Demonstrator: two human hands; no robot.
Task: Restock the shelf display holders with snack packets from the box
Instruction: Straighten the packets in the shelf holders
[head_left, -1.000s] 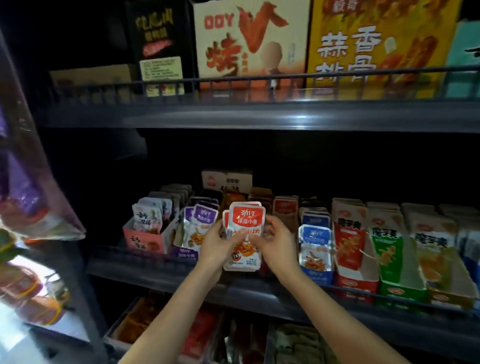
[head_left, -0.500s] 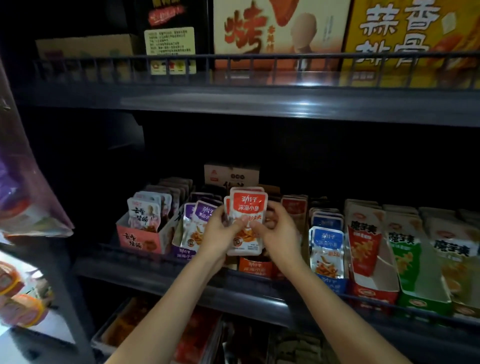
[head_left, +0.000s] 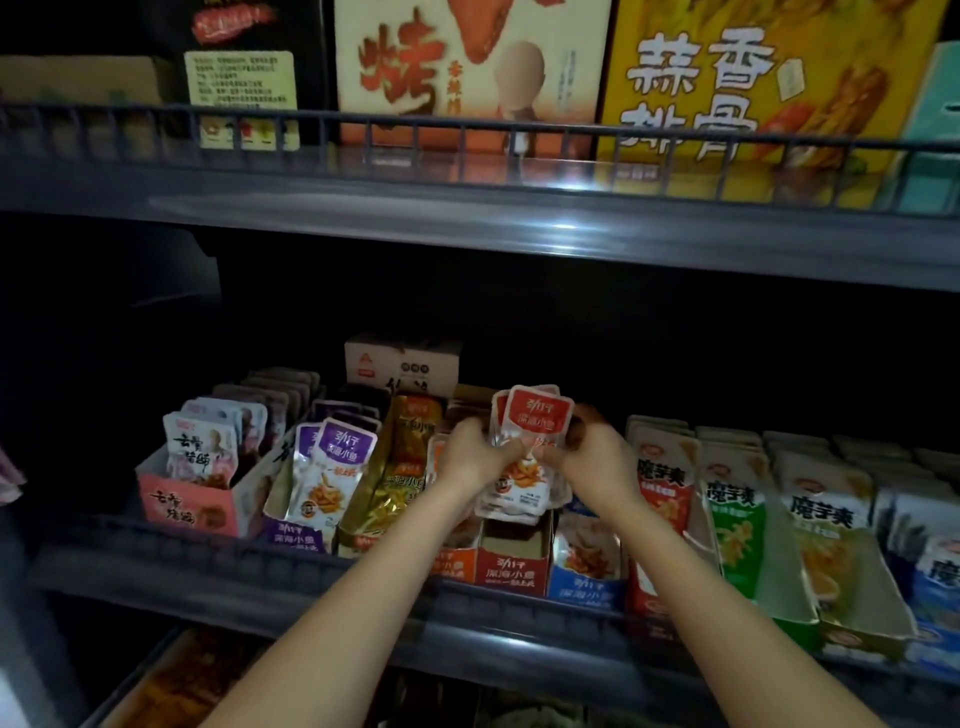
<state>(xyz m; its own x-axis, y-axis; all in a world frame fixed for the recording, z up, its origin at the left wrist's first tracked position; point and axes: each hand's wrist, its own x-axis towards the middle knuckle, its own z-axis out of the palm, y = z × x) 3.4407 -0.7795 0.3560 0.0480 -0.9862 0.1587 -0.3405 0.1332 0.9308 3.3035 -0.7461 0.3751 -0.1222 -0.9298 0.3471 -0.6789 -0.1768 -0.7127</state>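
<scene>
While the dim middle shelf (head_left: 156, 587) fills the view, the left hand (head_left: 470, 457) and right hand (head_left: 597, 462) meet at its centre, fingers curled round a stack of red snack packets (head_left: 537, 421). They grip it upright, just above the red holder (head_left: 511, 564) at the shelf's front rail. To the left stand gold packets (head_left: 405, 467), purple packets (head_left: 332, 467) and a pink holder (head_left: 182, 509). To the right come a blue holder (head_left: 582, 577), then red-and-white and green packets (head_left: 737, 519) in long rows. A small carton (head_left: 402, 361) sits at the back, in deep shadow. Overhead, the upper shelf (head_left: 467, 228) carries big boxes behind a wire rail: a cream box (head_left: 441, 67), a yellow box (head_left: 727, 78). Below, the lower shelf (head_left: 171, 686) shows orange goods, too blurred to read.
</scene>
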